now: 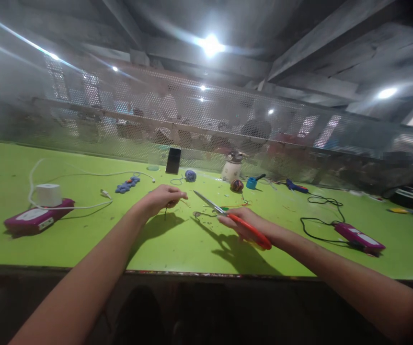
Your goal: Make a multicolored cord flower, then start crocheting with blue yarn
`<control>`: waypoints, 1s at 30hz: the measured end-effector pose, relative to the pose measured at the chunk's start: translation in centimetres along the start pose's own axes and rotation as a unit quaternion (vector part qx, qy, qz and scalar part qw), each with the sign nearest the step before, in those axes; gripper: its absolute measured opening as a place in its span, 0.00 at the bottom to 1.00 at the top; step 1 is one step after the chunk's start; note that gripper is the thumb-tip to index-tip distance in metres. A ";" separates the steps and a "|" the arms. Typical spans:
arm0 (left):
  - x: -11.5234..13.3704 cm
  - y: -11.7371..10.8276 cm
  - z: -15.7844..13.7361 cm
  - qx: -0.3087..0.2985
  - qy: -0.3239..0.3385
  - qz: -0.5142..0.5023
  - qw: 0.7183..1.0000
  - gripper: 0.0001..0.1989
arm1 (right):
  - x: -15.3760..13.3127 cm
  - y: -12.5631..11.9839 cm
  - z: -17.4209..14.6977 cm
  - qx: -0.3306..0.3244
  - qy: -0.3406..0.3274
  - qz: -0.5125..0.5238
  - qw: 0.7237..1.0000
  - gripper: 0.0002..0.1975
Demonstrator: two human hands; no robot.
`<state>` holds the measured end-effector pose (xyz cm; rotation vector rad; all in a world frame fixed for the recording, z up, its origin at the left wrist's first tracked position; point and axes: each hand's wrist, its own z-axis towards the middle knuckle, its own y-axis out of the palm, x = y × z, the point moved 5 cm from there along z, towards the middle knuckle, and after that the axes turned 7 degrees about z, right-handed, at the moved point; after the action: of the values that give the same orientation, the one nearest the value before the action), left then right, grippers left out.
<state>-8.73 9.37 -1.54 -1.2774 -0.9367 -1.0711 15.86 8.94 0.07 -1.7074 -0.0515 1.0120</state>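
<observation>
Presently the red-handled scissors (242,224) are gripped in the right hand (252,216), above the tabletop (95,244). Left of the scissors, the left hand (162,197) pinches a dark strand (166,214) that hangs down; beyond the scissors sits a multicoloured ball (237,186).

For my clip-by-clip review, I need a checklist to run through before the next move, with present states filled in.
1. Scissors held in the right hand: ok, gripped at the red handle.
2. Blade tip off the left hand: ok, a narrow gap shows in this view.
3. Dark strand pinched by the left hand: cannot tell; it hangs below, grip hidden.
4. Blades fully closed: cannot tell, too blurred.
5. Green table free of scraps: not ok, bits lie scattered.
</observation>
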 end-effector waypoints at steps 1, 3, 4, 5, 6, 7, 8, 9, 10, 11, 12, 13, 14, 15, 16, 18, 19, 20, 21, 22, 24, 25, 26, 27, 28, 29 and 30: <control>0.0 -0.2 0.1 0.014 -0.007 -0.027 1.000 0.11 | 0.2 -0.1 0.0 0.006 -0.014 -0.063 0.998 0.27; -0.3 -0.7 0.2 0.037 -0.026 -0.072 0.996 0.14 | 0.8 -0.1 0.0 0.012 -0.056 -0.184 0.981 0.24; -0.4 -0.9 0.2 0.044 -0.036 -0.091 0.994 0.15 | 1.3 0.1 0.1 0.002 -0.073 -0.217 0.973 0.23; -0.5 -1.1 0.3 0.050 -0.043 -0.110 0.992 0.15 | 1.9 0.1 0.1 -0.012 -0.083 -0.232 0.969 0.23; -0.5 -1.2 0.3 0.054 -0.047 -0.129 0.989 0.14 | 2.8 0.1 0.1 -0.025 -0.075 -0.237 0.968 0.22; -0.5 -1.4 0.3 0.056 -0.046 -0.147 0.986 0.14 | 3.6 -0.2 0.2 -0.027 -0.066 -0.236 0.969 0.23; -0.4 -1.5 0.3 0.059 -0.042 -0.164 0.984 0.12 | 4.4 -0.7 0.2 -0.026 -0.057 -0.233 0.970 0.24; -0.3 -1.6 0.3 0.061 -0.037 -0.179 0.981 0.10 | 5.0 -1.2 0.1 -0.027 -0.054 -0.232 0.971 0.23; -0.1 -1.6 0.3 0.064 -0.032 -0.192 0.979 0.10 | 5.5 -1.7 0.1 -0.031 -0.051 -0.235 0.970 0.21; 0.0 -1.6 0.2 0.067 -0.027 -0.203 0.977 0.11 | 5.8 -2.2 0.1 -0.041 -0.046 -0.239 0.969 0.20; 0.1 -1.5 0.2 0.070 -0.022 -0.212 0.975 0.12 | 5.7 -2.7 0.1 -0.039 -0.048 -0.241 0.969 0.19; 0.2 -1.4 0.2 0.073 -0.018 -0.219 0.973 0.13 | 5.4 -3.1 0.1 -0.031 -0.056 -0.237 0.969 0.19; 0.3 -1.2 0.1 0.074 -0.014 -0.224 0.972 0.13 | 4.6 -3.3 0.2 -0.013 -0.069 -0.226 0.972 0.18; 0.4 -0.9 0.1 0.073 -0.010 -0.228 0.971 0.13 | 3.6 -3.4 0.4 0.022 -0.085 -0.208 0.974 0.18; 0.5 -0.6 0.0 0.070 -0.006 -0.230 0.971 0.13 | 2.4 -3.2 0.8 0.044 -0.100 -0.179 0.978 0.18; 0.7 0.0 0.0 0.061 -0.002 -0.232 0.971 0.14 | -0.4 -1.8 1.9 0.066 -0.143 -0.110 0.981 0.17; 0.7 0.2 0.0 0.057 -0.005 -0.232 0.971 0.14 | -1.8 -1.0 2.6 0.081 -0.165 -0.076 0.980 0.16; 0.6 0.5 0.0 0.054 -0.009 -0.232 0.971 0.14 | -3.0 -0.2 3.4 0.097 -0.185 -0.046 0.977 0.14; 0.5 0.7 0.0 0.052 -0.015 -0.231 0.971 0.13 | -3.9 0.5 4.2 0.121 -0.201 -0.017 0.972 0.13; 0.4 0.9 0.0 0.050 -0.022 -0.231 0.971 0.12 | -4.6 1.1 5.0 0.154 -0.213 0.000 0.965 0.12; 0.2 1.2 0.0 0.052 -0.033 -0.233 0.971 0.09 | -5.3 2.0 6.4 0.210 -0.237 0.009 0.949 0.10; 0.2 1.3 0.0 0.052 -0.037 -0.234 0.970 0.07 | -5.3 2.4 6.9 0.225 -0.245 0.005 0.943 0.08; 0.1 1.5 0.0 0.051 -0.040 -0.237 0.969 0.05 | -5.2 2.7 7.3 0.235 -0.249 0.000 0.939 0.07; 0.0 1.6 0.0 0.047 -0.043 -0.240 0.969 0.05 | -4.9 3.0 7.6 0.241 -0.250 -0.005 0.938 0.05; 0.0 1.8 0.0 0.039 -0.048 -0.244 0.968 0.08 | -4.5 3.3 7.9 0.244 -0.248 -0.007 0.937 0.04; -0.1 2.0 0.0 0.032 -0.054 -0.249 0.967 0.11 | -4.2 3.4 8.0 0.247 -0.247 -0.007 0.937 0.03; -0.1 2.2 0.0 0.024 -0.060 -0.251 0.966 0.14 | -3.9 3.6 8.0 0.249 -0.246 -0.006 0.937 0.02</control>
<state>-6.67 9.33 -2.23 -1.0980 -1.4201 -1.3582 6.73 11.67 -0.80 -0.9689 -0.1193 1.2959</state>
